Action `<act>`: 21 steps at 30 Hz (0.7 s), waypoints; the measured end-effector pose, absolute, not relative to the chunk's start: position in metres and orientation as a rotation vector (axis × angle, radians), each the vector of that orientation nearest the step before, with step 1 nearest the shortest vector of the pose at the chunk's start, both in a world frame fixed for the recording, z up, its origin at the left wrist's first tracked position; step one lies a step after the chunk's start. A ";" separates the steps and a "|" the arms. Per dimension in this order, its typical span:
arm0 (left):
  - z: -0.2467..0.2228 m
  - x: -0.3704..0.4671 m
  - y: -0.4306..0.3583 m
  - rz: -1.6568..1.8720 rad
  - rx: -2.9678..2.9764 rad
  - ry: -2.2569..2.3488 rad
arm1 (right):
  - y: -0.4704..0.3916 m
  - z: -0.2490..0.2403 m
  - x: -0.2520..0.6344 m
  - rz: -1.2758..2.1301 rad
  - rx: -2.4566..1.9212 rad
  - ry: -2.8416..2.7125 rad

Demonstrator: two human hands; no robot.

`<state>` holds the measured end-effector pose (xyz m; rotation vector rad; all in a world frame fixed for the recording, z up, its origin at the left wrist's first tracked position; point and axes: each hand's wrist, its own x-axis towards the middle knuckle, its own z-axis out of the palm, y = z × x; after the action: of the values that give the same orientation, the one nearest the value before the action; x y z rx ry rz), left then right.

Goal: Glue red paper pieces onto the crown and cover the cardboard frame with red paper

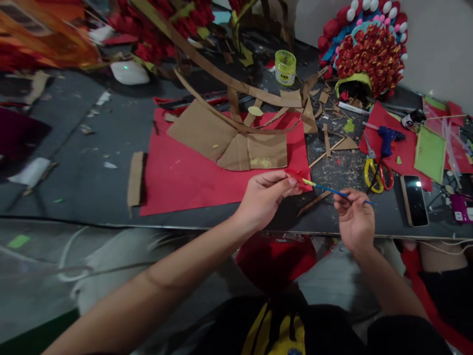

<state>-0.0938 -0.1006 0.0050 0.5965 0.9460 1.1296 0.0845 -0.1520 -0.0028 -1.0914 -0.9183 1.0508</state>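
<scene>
Above the front edge of the table, my left hand [264,197] is closed, pinching a small thin red piece [295,173] of paper or cloth. My right hand [355,217] grips a slim blue paintbrush-like stick [328,189] with a yellow-green section at its left end. That end meets the red piece by my left fingertips; whether it is pressed against it I cannot tell. Beneath and behind my left hand lies a red sheet [185,182], with a cut brown cardboard shape [207,130] on top. Curved cardboard strips [221,76] arch over it.
An open yellow-green paint jar [285,69] stands at the back. To the right are scissors [374,172], a blue glue gun [389,138], a phone [414,200] and a green panel [429,155]. A flower-covered headdress [369,54] sits behind. Cardboard scraps litter the table [107,172].
</scene>
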 end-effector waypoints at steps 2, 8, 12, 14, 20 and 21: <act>0.006 -0.098 -0.099 1.177 0.657 1.017 | -0.154 -0.004 0.085 1.022 -1.117 -0.990; 0.008 -0.109 -0.101 1.319 1.257 1.358 | -0.163 0.003 0.095 0.441 -1.006 -1.810; 0.006 -0.111 -0.097 1.311 1.203 1.397 | -0.163 0.006 0.093 0.314 -0.854 -2.126; 0.006 -0.112 -0.092 1.245 0.972 1.298 | -0.162 0.006 0.091 0.377 -0.900 -2.017; 0.011 -0.114 -0.087 0.856 0.640 0.938 | -0.151 0.004 0.096 0.881 -1.073 -1.228; 0.012 -0.113 -0.088 0.829 0.653 0.919 | -0.148 0.004 0.098 0.937 -1.066 -1.135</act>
<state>-0.1131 -0.0883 0.0116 0.6527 0.9190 0.8290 0.0981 -0.1478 0.0037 -1.0658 -1.1351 0.9365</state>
